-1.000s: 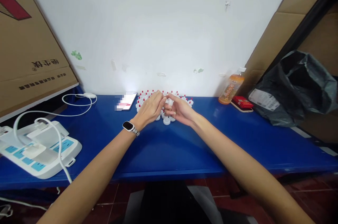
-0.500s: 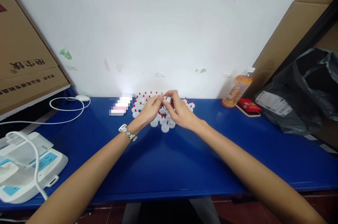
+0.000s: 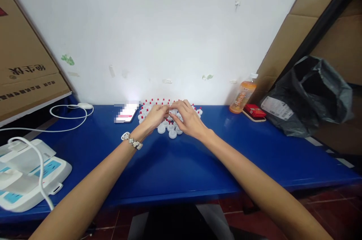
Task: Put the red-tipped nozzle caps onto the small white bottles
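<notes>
Where the two hands meet, just above the middle of the frame, lies a cluster of small white plastic caps with red tips [image 3: 158,103] on the blue bench [image 3: 181,164], close to the white wall [image 3: 169,25]. Both hands rest over this cluster. The left hand [image 3: 154,116], with a silver-banded wristwatch [image 3: 130,140] on its wrist, has its fingers [image 3: 164,109] curled and pinched toward the right hand; the right hand [image 3: 188,119] lies palm down with its fingers [image 3: 177,105] bent to meet them. Something small and white sits between the fingertips, but whether either hand truly grasps it cannot be told at this size.

Left of the caps lies a flat phone-like slab [image 3: 126,112], its face blurred. A white cable with an oval puck [image 3: 70,112] loops at the left edge. At lower left sits a white device with light-blue panels [image 3: 31,176]. A brown cardboard box [image 3: 25,59] in the upper left bears dark printed characters, seen upside down and not readable.

Right of the caps stands an orange drink bottle with a white cap [image 3: 242,97]; its label carries writing too small to read. Beside it lies a small red packet [image 3: 254,112]. Farther right slumps a dark grey plastic bag with a white shipping label [image 3: 305,97], its print illegible, against brown cardboard sheets [image 3: 325,25].
</notes>
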Action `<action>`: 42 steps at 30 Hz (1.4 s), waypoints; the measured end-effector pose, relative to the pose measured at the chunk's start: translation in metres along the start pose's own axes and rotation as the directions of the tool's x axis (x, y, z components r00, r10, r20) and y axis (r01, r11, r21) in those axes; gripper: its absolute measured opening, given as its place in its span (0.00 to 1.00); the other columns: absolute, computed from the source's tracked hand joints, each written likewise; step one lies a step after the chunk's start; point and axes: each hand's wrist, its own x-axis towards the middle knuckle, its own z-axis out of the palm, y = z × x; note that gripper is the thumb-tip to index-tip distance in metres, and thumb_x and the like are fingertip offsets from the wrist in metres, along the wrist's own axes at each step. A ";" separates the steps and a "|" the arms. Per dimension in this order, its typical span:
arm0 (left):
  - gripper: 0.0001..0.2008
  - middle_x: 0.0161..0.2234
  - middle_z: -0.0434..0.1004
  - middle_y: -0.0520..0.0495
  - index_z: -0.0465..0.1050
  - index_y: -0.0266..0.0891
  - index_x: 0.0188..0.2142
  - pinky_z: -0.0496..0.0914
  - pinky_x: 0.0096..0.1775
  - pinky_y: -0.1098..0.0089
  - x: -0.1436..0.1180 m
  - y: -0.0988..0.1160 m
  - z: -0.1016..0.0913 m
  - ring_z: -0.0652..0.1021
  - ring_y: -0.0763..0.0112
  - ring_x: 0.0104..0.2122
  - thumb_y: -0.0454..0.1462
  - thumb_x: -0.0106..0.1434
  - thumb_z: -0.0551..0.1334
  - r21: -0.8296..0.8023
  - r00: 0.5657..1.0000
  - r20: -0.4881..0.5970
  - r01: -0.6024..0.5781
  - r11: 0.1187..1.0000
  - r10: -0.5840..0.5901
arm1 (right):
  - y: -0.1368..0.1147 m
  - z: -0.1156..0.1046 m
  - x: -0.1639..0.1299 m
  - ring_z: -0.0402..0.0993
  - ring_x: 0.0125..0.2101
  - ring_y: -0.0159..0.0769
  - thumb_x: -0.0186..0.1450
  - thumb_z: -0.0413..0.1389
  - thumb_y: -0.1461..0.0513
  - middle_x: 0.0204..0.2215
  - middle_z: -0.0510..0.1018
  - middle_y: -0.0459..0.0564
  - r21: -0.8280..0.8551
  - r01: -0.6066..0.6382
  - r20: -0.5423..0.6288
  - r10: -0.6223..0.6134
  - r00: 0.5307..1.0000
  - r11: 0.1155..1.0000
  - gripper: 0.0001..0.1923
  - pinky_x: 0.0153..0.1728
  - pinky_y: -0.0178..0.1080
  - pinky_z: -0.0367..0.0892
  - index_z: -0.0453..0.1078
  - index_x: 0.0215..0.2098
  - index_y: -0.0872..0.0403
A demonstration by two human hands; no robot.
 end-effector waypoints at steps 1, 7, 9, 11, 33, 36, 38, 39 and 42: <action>0.16 0.19 0.55 0.55 0.55 0.42 0.22 0.57 0.23 0.72 0.000 0.001 -0.006 0.60 0.77 0.19 0.42 0.63 0.58 -0.024 0.999 -0.039 0.017 1.000 -0.018 | 0.001 -0.003 -0.003 0.68 0.51 0.47 0.74 0.48 0.60 0.48 0.75 0.56 0.009 -0.027 -0.028 0.028 0.999 1.000 0.10 0.54 0.51 0.65 0.68 0.49 0.51; 0.17 0.23 0.64 0.52 0.59 0.42 0.27 0.62 0.27 0.69 0.000 0.002 -0.043 0.64 0.72 0.24 0.48 0.68 0.56 0.294 0.969 -0.163 -0.134 0.946 0.188 | 0.012 -0.019 -0.023 0.72 0.37 0.38 0.71 0.52 0.52 0.42 0.77 0.51 0.250 -0.437 -0.154 0.481 0.863 0.864 0.14 0.41 0.42 0.69 0.65 0.51 0.50; 0.12 0.30 0.73 0.49 0.67 0.41 0.33 0.67 0.34 0.66 0.002 -0.002 -0.036 0.71 0.67 0.30 0.47 0.67 0.58 0.496 0.966 0.013 -0.230 0.838 0.257 | 0.015 -0.014 -0.025 0.73 0.37 0.37 0.68 0.55 0.53 0.44 0.78 0.51 0.316 -0.449 -0.116 0.504 0.856 0.836 0.18 0.40 0.41 0.69 0.66 0.53 0.51; 0.10 0.34 0.76 0.45 0.72 0.40 0.35 0.69 0.40 0.63 0.007 -0.009 -0.025 0.75 0.62 0.35 0.44 0.66 0.59 0.622 0.947 0.194 -0.321 0.714 0.257 | 0.019 -0.007 -0.027 0.74 0.39 0.38 0.66 0.57 0.54 0.45 0.80 0.52 0.349 -0.452 -0.073 0.505 0.860 0.821 0.18 0.39 0.40 0.69 0.69 0.52 0.52; 0.09 0.33 0.81 0.43 0.80 0.39 0.32 0.69 0.39 0.65 0.055 -0.026 -0.011 0.78 0.61 0.34 0.40 0.63 0.62 0.771 0.949 0.291 -0.307 0.558 0.121 | 0.044 -0.005 -0.009 0.73 0.38 0.39 0.60 0.61 0.53 0.35 0.76 0.50 0.173 -0.603 -0.172 0.627 0.760 0.778 0.12 0.46 0.43 0.67 0.80 0.35 0.52; 0.11 0.35 0.81 0.43 0.79 0.38 0.35 0.69 0.39 0.65 0.049 -0.016 -0.026 0.78 0.62 0.34 0.42 0.65 0.61 0.745 0.946 0.248 -0.324 0.584 0.209 | 0.049 0.003 0.004 0.70 0.29 0.34 0.62 0.59 0.55 0.26 0.74 0.45 0.221 -0.585 -0.089 0.614 0.785 0.780 0.12 0.36 0.38 0.66 0.79 0.36 0.54; 0.12 0.36 0.81 0.43 0.79 0.38 0.36 0.69 0.38 0.65 0.040 -0.012 -0.043 0.77 0.63 0.34 0.43 0.65 0.61 0.753 0.947 0.202 -0.313 0.579 0.250 | 0.050 0.010 0.011 0.70 0.28 0.33 0.61 0.59 0.56 0.25 0.76 0.45 0.269 -0.563 -0.073 0.600 0.797 0.781 0.11 0.35 0.37 0.66 0.78 0.35 0.55; 0.12 0.36 0.80 0.44 0.79 0.38 0.36 0.69 0.38 0.65 0.035 -0.012 -0.052 0.77 0.63 0.34 0.44 0.65 0.61 0.763 0.951 0.176 -0.295 0.575 0.254 | 0.050 0.014 0.014 0.72 0.28 0.34 0.61 0.59 0.57 0.26 0.78 0.46 0.285 -0.552 -0.071 0.591 0.803 0.784 0.10 0.35 0.37 0.66 0.78 0.35 0.55; 0.12 0.35 0.80 0.45 0.79 0.39 0.34 0.68 0.37 0.65 0.018 -0.018 -0.075 0.76 0.64 0.33 0.44 0.65 0.62 0.787 0.965 0.127 -0.240 0.569 0.231 | 0.049 0.026 0.021 0.76 0.31 0.35 0.60 0.59 0.61 0.29 0.82 0.48 0.292 -0.537 -0.040 0.571 0.820 0.791 0.07 0.37 0.37 0.69 0.78 0.34 0.56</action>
